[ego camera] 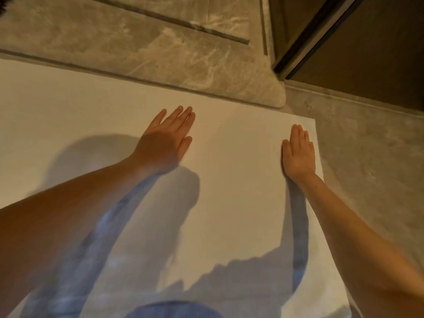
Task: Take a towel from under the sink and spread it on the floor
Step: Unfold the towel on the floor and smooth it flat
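Observation:
A large white towel (236, 171) lies flat on the marble floor and fills most of the view. My left hand (166, 140) rests palm down near the towel's middle, fingers straight and close together. My right hand (298, 154) lies palm down along the towel's right edge, just below its far right corner. Neither hand holds anything. Shadows of my arms and head fall across the cloth.
A raised grey-brown marble step (183, 53) with a rounded corner runs along the towel's far edge. A dark wooden door and its frame (358, 42) stand at the upper right. Bare marble floor (371, 157) lies to the right of the towel.

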`<state>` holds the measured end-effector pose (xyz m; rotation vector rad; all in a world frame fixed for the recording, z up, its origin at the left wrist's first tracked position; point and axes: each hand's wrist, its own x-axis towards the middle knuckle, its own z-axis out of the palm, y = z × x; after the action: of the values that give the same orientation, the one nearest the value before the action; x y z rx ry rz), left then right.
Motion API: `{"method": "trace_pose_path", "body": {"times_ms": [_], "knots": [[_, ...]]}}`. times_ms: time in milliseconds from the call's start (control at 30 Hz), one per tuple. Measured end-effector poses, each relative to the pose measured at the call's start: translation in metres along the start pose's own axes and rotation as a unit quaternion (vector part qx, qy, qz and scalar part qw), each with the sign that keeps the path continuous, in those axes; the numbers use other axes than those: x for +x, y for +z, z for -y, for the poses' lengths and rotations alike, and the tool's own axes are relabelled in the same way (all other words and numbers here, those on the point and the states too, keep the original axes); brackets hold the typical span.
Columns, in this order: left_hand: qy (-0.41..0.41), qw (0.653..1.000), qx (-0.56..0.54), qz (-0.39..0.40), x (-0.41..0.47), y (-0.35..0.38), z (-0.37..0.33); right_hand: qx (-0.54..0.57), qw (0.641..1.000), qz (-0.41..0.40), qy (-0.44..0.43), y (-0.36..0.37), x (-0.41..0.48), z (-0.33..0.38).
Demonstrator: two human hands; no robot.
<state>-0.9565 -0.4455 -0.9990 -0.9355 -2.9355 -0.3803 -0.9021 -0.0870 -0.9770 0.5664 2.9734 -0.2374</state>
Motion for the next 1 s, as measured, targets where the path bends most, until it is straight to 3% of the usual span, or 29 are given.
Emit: {"method": "trace_pose_path", "body": {"times_ms": [67, 200, 300, 400, 567, 767, 833, 900, 1000], "knots": [[0.005, 1.000, -0.009, 0.000, -0.001, -0.003, -0.001, -0.004, 1.000, 0.014, -0.028, -0.003, -0.002, 0.023], [0.000, 1.000, -0.008, 0.003, -0.002, -0.007, -0.003, 0.009, 0.975, 0.019, -0.221, 0.017, -0.015, 0.119], [-0.007, 1.000, 0.003, 0.015, -0.001, -0.005, -0.004, 0.018, 0.966, 0.022, -0.257, 0.024, -0.008, 0.139], [-0.009, 1.000, 0.010, 0.017, 0.000, 0.000, -0.001, 0.014, 0.972, 0.017, -0.234, 0.018, 0.007, 0.090], [-0.006, 1.000, 0.007, 0.013, 0.001, 0.000, 0.000, 0.000, 0.996, -0.011, -0.090, 0.001, 0.026, 0.000], [-0.020, 0.999, 0.015, 0.031, 0.003, 0.003, 0.003, -0.015, 1.000, 0.006, 0.012, -0.012, 0.036, -0.023], [-0.028, 0.999, 0.020, 0.040, 0.004, 0.003, 0.001, -0.018, 1.000, 0.006, 0.020, -0.021, 0.030, -0.010], [-0.028, 0.998, 0.026, 0.047, 0.004, 0.001, 0.000, 0.024, 0.998, -0.053, 0.002, -0.021, 0.002, 0.024], [-0.023, 0.998, 0.034, 0.046, 0.003, -0.001, -0.001, 0.077, 0.986, -0.062, -0.132, 0.011, -0.068, 0.104]]}}
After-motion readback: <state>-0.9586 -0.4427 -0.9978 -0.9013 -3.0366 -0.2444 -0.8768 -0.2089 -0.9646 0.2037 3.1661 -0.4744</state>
